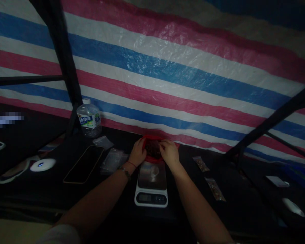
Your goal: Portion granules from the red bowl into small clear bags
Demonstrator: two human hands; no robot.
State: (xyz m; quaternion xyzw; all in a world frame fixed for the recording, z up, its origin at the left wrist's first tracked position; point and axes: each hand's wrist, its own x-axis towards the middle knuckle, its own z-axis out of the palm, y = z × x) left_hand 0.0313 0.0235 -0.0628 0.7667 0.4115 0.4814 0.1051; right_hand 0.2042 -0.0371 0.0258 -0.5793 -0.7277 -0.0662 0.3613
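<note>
A red plastic bag (pixel 152 159) stands gaping behind the scale, with dark brown bits inside that are too dim to name. My left hand (pixel 138 152) is closed on its left rim. On the opposite side, my right hand (pixel 169 152) has its fingers bent over the rim and gripping there, the tips partly inside the opening. Nearer to me lies a white digital kitchen scale (pixel 152 199) with a metal plate. A small round clear shape (pixel 154 171) shows on that plate; whether it is a dish or a reflection I cannot tell.
Right of the scale lie two filled clear packets, one farther (pixel 201 164) and one nearer (pixel 215 189). To the left are empty clear bags (pixel 113 160), a dark phone (pixel 84 165), a white oval device (pixel 43 165) and a plastic bottle (pixel 90 120). A striped sheet (pixel 167 81) hangs behind black bars (pixel 63 61).
</note>
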